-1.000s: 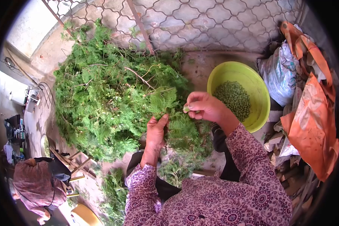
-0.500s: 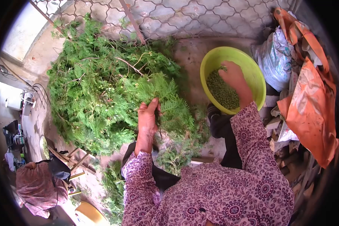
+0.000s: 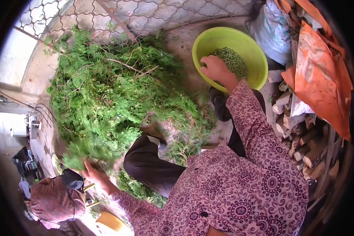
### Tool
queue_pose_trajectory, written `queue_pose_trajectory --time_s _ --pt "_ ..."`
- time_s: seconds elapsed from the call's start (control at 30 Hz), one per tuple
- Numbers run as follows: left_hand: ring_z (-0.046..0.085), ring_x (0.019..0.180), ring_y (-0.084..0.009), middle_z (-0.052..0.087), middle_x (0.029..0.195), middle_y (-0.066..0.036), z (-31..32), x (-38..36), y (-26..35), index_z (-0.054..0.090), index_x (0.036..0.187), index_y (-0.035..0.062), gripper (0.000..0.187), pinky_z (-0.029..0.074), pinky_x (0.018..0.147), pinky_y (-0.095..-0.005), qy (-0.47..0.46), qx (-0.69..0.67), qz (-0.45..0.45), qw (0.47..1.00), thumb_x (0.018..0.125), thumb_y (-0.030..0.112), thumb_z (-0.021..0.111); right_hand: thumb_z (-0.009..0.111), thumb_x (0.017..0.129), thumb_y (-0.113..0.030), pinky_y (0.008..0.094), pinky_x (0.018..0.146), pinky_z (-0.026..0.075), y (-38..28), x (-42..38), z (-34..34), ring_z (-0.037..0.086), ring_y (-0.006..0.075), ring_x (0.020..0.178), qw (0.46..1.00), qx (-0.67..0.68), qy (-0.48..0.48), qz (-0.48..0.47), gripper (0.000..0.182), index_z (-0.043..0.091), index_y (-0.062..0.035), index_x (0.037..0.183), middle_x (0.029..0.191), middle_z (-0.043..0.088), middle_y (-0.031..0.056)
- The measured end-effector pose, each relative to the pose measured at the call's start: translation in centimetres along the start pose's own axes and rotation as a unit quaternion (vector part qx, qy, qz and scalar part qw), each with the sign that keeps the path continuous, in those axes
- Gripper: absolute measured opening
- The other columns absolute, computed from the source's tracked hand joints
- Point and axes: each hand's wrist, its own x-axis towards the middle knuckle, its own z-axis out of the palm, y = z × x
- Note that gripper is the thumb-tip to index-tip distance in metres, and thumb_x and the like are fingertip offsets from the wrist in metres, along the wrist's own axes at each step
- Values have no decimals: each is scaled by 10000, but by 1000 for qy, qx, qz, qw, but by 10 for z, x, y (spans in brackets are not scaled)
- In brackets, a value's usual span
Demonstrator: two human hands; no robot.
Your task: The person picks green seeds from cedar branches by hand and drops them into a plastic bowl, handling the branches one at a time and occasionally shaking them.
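Observation:
A feathery evergreen branch (image 3: 82, 153), blurred by motion, is gripped in my left hand (image 3: 93, 175), out at the lower left of the big heap of cut evergreen branches (image 3: 106, 94). My right hand (image 3: 218, 70) hovers over the near left part of a yellow-green plastic basin (image 3: 257, 74). Its fingers are curled together, and whatever they hold, if anything, is hidden. Inside the basin lies a pile of small round green cones or berries (image 3: 234, 59).
Wire mesh (image 3: 165, 15) runs behind the heap. At right are a white sack (image 3: 271, 33), an orange tarp (image 3: 322, 78) and stacked firewood (image 3: 306, 149). A person in a reddish garment (image 3: 53, 198) is at lower left, near an orange-yellow basin (image 3: 112, 223).
My left hand has swung from the heap's middle down to the left with the branch. My right hand has lifted from the pile toward the basin's left side. The view has shifted.

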Motion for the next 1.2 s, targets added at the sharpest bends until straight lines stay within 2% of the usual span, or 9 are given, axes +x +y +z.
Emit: queue_pose_trajectory --time_s 0.2,0.33,0.4,0.47,0.5,0.67,0.7,1.03,1.2 --pt "497 539 -233 562 667 -168 -163 -26 -134 572 743 -79 268 410 503 -400 -4 380 51 924 759 185 533 585 661 -204 444 693 450 10 -54 64 555 380 752 992 61 -91 56 237 590 17 748 747 579 223" --pt "572 664 -289 609 741 -205 -260 -51 -167 599 798 -84 298 451 607 -412 -129 566 -60 812 724 199 543 584 648 -216 433 682 457 32 -102 112 560 379 751 972 10 -214 91 268 605 15 782 766 580 222" --pt "593 762 -307 616 790 -222 -269 -57 -153 619 824 -57 347 448 695 -435 -375 761 -69 524 705 267 586 592 627 -232 426 678 456 36 -118 123 563 370 742 947 -6 -290 136 286 610 -3 797 778 585 206" --pt "580 828 -333 606 858 -241 -259 -45 -152 636 866 -19 423 428 764 -429 -367 749 -47 550 683 362 622 552 688 -170 439 742 455 33 -128 127 563 378 835 930 -12 -339 142 265 617 54 815 851 585 251" --pt "548 878 -348 597 881 -241 -255 -35 -161 631 902 -5 470 409 806 -412 -302 702 -12 645 659 397 650 552 688 -170 439 742 455 32 -131 130 563 378 835 930 -12 -340 140 265 617 54 815 851 585 251" --pt "489 974 -351 556 998 -216 -81 -18 -51 580 963 -34 376 356 873 -428 -303 540 119 776 681 204 651 538 671 -237 425 682 473 53 -149 179 587 352 772 933 -84 -348 38 283 625 22 742 778 602 215" --pt "486 991 -353 535 1033 -219 -56 -16 -48 563 982 -38 357 379 857 -421 -278 498 302 763 692 155 642 538 671 -237 425 682 473 51 -150 179 587 352 772 933 -87 -348 40 283 625 22 742 778 602 215" --pt "511 1002 -330 541 1068 -208 144 -73 16 568 1012 -22 364 430 853 -383 -441 305 369 760 709 154 670 543 681 -216 421 777 450 25 -202 197 562 366 871 898 -52 -421 119 323 601 3 912 891 587 237" --pt "527 921 -328 559 993 -156 147 -78 5 573 1009 27 368 446 766 -387 -521 440 353 640 694 196 659 577 688 -219 423 854 413 29 -208 219 513 364 990 891 58 -395 218 398 566 -50 1049 1015 548 235"
